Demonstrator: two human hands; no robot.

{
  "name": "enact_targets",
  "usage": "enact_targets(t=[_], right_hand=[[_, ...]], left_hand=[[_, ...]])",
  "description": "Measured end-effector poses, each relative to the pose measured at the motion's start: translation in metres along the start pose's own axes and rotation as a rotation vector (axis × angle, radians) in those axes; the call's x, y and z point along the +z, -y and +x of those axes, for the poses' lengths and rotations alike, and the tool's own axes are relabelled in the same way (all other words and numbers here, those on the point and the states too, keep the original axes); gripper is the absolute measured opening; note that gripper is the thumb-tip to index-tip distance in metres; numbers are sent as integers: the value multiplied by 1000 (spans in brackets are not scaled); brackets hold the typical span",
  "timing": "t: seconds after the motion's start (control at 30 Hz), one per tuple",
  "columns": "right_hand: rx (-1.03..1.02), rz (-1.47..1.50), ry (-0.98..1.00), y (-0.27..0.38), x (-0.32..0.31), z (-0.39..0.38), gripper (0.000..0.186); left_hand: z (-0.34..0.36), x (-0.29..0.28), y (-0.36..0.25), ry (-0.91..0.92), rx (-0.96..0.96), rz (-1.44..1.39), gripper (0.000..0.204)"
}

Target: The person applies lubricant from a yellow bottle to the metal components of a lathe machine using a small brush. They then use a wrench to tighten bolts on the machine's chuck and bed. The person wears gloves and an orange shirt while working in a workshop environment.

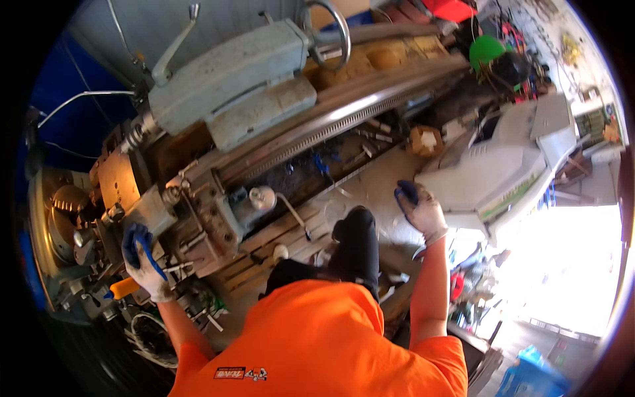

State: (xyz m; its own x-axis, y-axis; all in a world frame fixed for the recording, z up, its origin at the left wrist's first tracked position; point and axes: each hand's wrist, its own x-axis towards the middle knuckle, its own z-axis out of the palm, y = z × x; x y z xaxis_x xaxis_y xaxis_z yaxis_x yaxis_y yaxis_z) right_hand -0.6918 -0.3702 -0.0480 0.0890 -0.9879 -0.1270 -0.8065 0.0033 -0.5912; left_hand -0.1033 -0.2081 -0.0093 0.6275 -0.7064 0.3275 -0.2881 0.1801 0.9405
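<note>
My left hand (pixel 141 261), in a white glove with blue-coated fingers, is at the left beside the metal lathe's tool block (pixel 151 215). Its fingers are loosely bent and nothing shows plainly in them; whether they touch the block I cannot tell. Just below it is an orange-yellow handle (pixel 124 288). My right hand (pixel 423 213), gloved the same way, is raised in the air over the floor, between the lathe bed (pixel 344 116) and a pale grey machine cover (pixel 486 178). Its fingers are slightly curled and no object shows in it.
A grey tailstock (pixel 228 76) with a handwheel (pixel 345 36) sits along the bed. The chuck (pixel 122 178) is at the left. A crank lever (pixel 294 217) juts toward my legs. Wooden slats (pixel 264 261) lie underfoot; a small cardboard box (pixel 425 141) stands beyond my right hand.
</note>
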Motion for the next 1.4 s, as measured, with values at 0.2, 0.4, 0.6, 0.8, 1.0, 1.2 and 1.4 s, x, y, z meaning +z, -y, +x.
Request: enact_targets(t=[0.2, 0.4, 0.6, 0.8, 1.0, 1.2, 1.4], right_hand=[[-760, -507, 93, -111, -13, 106, 44], [-438, -531, 425, -303, -49, 242, 34], [-306, 94, 591, -333, -40, 299, 42], [-558, 212, 476, -372, 20, 314, 47], [-747, 482, 660, -284, -16, 367, 47], [-962, 565, 486, -232, -32, 379, 44], [-795, 680, 533, -180, -37, 400, 58]], left_hand=[[-24, 122, -34, -165, 109, 197, 36], [-38, 401, -24, -95, 145, 91, 39], [56, 562, -36, -134, 238, 311, 48], [118, 525, 16, -310, 41, 628, 43], [118, 574, -7, -358, 94, 552, 42], [74, 496, -17, -555, -78, 488, 54], [70, 342, 21, -614, -142, 5, 70]])
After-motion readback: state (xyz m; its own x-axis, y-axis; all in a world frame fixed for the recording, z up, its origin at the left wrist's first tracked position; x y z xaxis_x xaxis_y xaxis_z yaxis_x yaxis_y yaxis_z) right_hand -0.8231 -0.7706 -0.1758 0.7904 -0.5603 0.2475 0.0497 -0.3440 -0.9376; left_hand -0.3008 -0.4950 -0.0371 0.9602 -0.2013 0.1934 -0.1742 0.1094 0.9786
